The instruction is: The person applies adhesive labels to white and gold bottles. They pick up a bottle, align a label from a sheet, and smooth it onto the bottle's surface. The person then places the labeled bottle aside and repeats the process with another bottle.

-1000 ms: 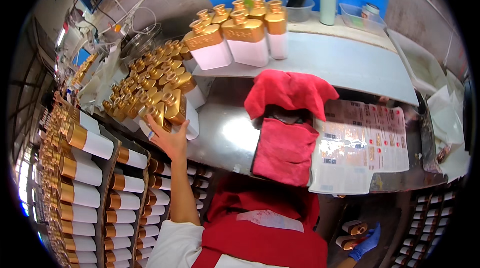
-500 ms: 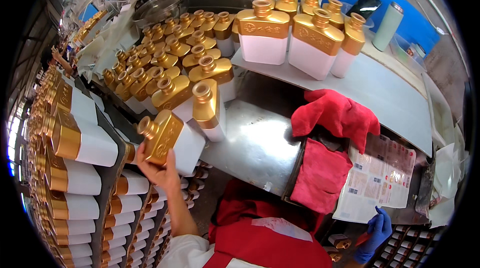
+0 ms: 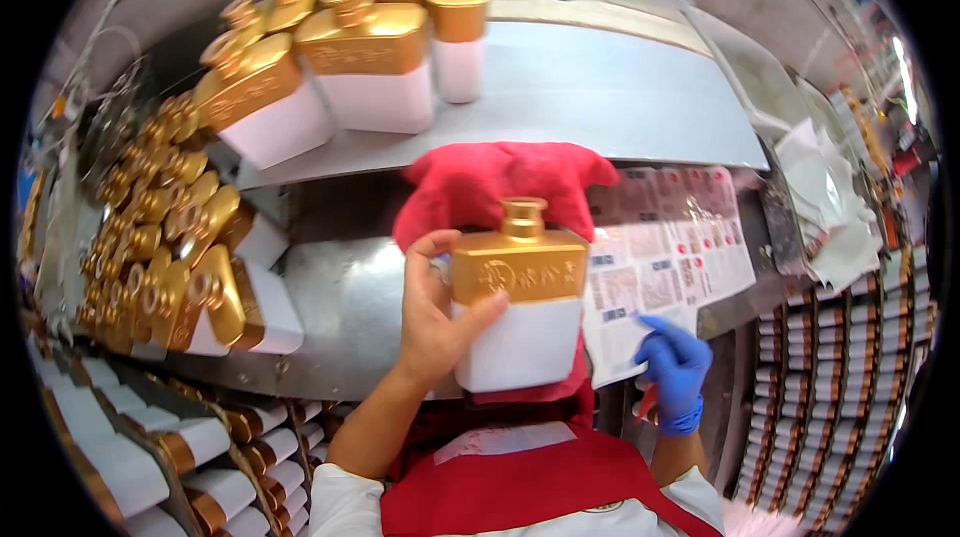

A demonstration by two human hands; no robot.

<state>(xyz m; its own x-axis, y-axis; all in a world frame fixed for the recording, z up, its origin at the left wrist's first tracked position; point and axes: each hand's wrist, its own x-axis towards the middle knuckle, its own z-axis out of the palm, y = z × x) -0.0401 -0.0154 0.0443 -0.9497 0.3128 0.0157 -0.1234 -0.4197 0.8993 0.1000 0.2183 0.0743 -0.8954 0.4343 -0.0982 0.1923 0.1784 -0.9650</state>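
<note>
Left hand (image 3: 432, 322): bare, it grips the gold-and-white bottle (image 3: 525, 337) by one side, your thumb across the front, likely to keep it steady.
Bottle spot: upright before the red cloth (image 3: 500, 172), wide face toward you, perhaps so you see it well.
Right hand (image 3: 672, 367): blue-gloved, half curled by the printed sheet (image 3: 700, 227); I can't tell if it holds anything.
Other bottles (image 3: 170, 237): packed close at left, maybe to save room.

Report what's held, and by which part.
Bare left hand: rectangular white-and-gold bottle, by its left side, thumb across front. Blue-gloved right hand: small red object, hold unclear.
</note>
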